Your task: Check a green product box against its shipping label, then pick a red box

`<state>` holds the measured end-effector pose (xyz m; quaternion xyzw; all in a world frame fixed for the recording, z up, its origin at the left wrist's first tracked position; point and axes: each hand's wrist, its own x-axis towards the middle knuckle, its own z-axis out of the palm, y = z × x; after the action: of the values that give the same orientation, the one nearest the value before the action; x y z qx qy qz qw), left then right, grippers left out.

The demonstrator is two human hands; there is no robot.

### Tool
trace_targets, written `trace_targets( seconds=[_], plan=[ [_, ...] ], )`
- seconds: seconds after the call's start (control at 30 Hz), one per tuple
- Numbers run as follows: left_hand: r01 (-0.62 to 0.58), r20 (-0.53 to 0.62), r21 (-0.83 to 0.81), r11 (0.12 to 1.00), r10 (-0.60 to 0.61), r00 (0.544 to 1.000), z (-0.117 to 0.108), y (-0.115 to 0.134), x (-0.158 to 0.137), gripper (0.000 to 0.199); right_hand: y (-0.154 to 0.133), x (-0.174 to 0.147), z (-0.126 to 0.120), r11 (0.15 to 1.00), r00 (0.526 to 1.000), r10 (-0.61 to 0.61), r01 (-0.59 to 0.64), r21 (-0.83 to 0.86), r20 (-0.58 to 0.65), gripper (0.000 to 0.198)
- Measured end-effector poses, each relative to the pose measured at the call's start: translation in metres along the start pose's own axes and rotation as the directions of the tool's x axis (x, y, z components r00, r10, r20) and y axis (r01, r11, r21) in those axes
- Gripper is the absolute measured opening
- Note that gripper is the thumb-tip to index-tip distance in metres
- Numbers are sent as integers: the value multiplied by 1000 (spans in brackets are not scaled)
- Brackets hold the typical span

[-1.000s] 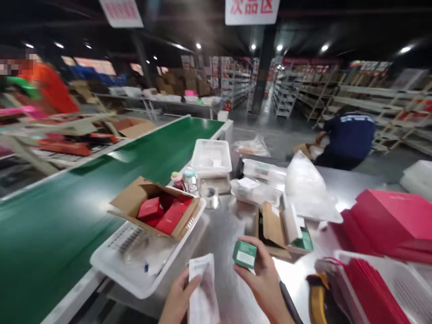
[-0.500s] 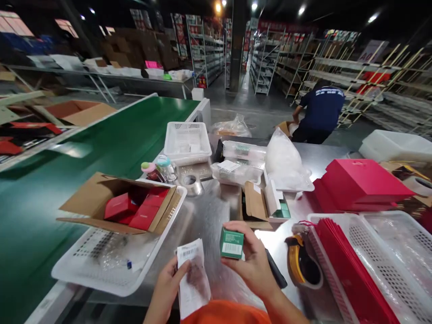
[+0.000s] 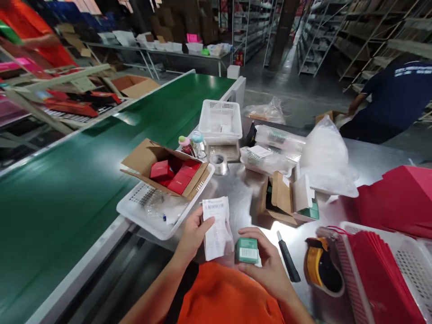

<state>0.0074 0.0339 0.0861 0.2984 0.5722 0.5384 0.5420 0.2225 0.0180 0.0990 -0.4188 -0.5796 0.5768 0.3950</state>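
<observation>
Green small box [image 3: 247,250] sits gripped in the right hand [image 3: 266,265], printed slip [image 3: 217,227] pinched in the left hand [image 3: 192,234], low centre; checking seems underway, packing undone.

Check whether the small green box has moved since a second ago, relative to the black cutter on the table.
Yes. The green box in the right hand now sits lower and nearer the person, level with the black cutter; earlier it was held above it.
</observation>
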Motion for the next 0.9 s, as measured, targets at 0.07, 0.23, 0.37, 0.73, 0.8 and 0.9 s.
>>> trace_targets(
  seconds=[0.07, 0.23, 0.37, 0.73, 0.8, 0.9],
  plan=[
    [22, 2, -33, 999, -22, 1000, 1, 2, -1, 62, -1, -4, -4, 998, 993, -29, 35, -53, 110, 41],
    [287, 57, -186, 940, -281, 958, 2, -6, 0, 61, -1, -7, -5, 963, 947, -73, 149, -227, 312, 38],
    [514, 368, -189, 836, -426, 827, 3, -13, -8, 65, 8, 0, 3, 919, 952, -228, 279, -279, 202, 36],
    [-186, 539, 697, 693, -335, 773, -15, -11, -11, 73, 12, 17, -1, 879, 940, 341, -314, 358, -11, 43],
    [-271, 563, 675, 687, -241, 791, -12, -9, -9, 67, 13, 18, 2, 818, 915, 403, -359, 450, -2, 43],
    [-109, 585, 434, 894, -188, 789, -6, -15, -10, 64, 11, 18, 5, 736, 891, 453, -378, 562, 6, 44]
  ],
)
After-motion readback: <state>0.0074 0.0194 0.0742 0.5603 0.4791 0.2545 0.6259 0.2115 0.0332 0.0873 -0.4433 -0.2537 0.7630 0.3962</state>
